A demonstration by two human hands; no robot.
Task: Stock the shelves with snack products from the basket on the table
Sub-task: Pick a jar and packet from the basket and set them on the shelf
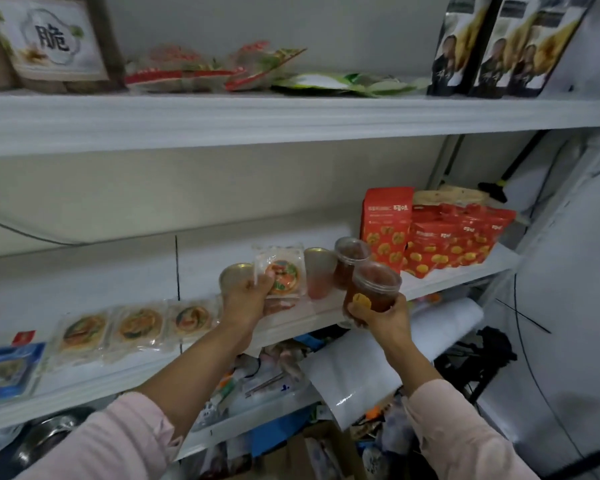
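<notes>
Right hand (378,315) curls round a clear plastic tub of dark brown preserve (374,287), just left of and below the tall red cardboard snack box (387,226). Left hand (248,297) pinches a clear-wrapped round patterned cake pack (281,275), further left of the box. Best to set the tub flat beside the matching brown-filled tub (349,258) touching the box, back from the white shelf (440,282) lip, before letting go.

Two brown cups (374,289), two gold-lidded cups (321,271), two black bags (465,46)

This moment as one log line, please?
left hand: grips clear snack packet | right hand: grips brown jar | both at middle shelf
</notes>
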